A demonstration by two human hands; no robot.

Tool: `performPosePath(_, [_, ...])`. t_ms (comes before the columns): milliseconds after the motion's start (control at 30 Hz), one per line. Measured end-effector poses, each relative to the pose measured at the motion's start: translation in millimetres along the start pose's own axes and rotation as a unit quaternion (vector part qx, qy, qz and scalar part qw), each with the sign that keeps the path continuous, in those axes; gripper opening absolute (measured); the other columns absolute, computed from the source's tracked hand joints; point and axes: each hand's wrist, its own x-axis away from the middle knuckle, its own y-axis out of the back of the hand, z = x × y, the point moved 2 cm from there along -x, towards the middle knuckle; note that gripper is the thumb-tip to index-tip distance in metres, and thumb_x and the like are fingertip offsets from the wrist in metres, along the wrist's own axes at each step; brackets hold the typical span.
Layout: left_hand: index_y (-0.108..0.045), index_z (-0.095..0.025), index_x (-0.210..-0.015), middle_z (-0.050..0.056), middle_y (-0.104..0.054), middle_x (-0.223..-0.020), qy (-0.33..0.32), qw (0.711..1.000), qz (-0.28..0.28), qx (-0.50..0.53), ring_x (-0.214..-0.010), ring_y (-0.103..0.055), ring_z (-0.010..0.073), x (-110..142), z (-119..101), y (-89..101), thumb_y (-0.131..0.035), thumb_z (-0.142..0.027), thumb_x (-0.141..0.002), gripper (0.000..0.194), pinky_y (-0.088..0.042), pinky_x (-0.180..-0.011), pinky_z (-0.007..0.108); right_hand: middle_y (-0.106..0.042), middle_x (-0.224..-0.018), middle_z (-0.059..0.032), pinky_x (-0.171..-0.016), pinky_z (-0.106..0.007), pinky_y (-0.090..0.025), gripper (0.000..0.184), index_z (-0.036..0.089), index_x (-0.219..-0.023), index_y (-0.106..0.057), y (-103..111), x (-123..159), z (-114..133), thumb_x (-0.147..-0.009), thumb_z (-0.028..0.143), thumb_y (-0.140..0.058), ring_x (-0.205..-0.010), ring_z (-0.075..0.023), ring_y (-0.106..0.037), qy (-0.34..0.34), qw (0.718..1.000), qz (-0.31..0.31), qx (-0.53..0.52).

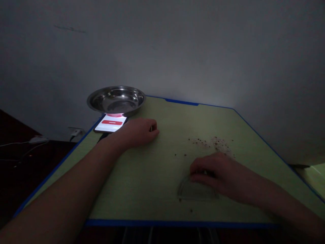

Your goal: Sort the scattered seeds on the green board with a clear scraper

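My right hand (pixel 215 173) is closed over the curved upper edge of a clear half-round plate (pixel 194 191), apparently a scraper or protractor, near the front of the table. Beyond it lies a scatter of small dark and pale grains (pixel 221 145), some spread to the left. A few dark specks (pixel 191 210) are in front of the plate. My left hand (pixel 142 132) rests on the tabletop with loosely curled fingers. Only a small gap shows between its thumb and fingers, and nothing held is visible.
A shiny metal basin (pixel 116 100) stands at the back left, with a lit phone (pixel 111 122) right before it. The pale green table (pixel 177 117) has a blue rim and meets a grey wall. Cables and a plug (pixel 75 132) are at the left. The room is dim.
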Motion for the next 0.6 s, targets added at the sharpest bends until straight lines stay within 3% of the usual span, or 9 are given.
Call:
performPosePath(200, [-0.064, -0.020, -0.085, 0.005, -0.067, -0.080, -0.003, 1.000, -0.006, 0.005, -0.064, -0.056, 0.0162, 0, 0, 0.5, -0.044, -0.043, -0.081, 0.030, -0.034, -0.057, 0.029, -0.070, -0.079, 0.0018, -0.065, -0.025, -0.042, 0.020, 0.026, -0.088, -0.070, -8, 26, 8, -0.091, 0.038, -0.054, -0.073, -0.0137, -0.062, 0.002, 1.000, 0.025, -0.016])
performPosePath(467, [-0.064, -0.019, -0.084, 0.005, -0.067, -0.080, -0.004, 1.000, -0.006, 0.012, -0.064, -0.056, 0.0162, 2, 2, -3.1, -0.044, -0.040, -0.080, 0.029, -0.035, -0.057, 0.029, -0.068, -0.073, -0.0006, -0.056, -0.027, -0.040, 0.025, 0.021, -0.084, -0.069, 28, 0, -30, -0.091, 0.037, -0.050, -0.062, -0.0137, -0.057, -0.065, 0.991, -0.109, 0.031])
performPosePath(600, [-0.064, -0.019, -0.083, 0.005, -0.065, -0.076, -0.006, 1.000, -0.008, 0.020, -0.062, -0.055, 0.0152, -1, 1, 5.9, -0.044, -0.039, -0.081, 0.028, -0.034, -0.056, 0.028, -0.067, -0.072, -0.0009, -0.056, -0.027, -0.040, 0.024, 0.020, -0.083, -0.069, 30, -10, -44, -0.089, 0.035, -0.051, -0.061, -0.0138, -0.057, -0.080, 0.988, -0.124, 0.049])
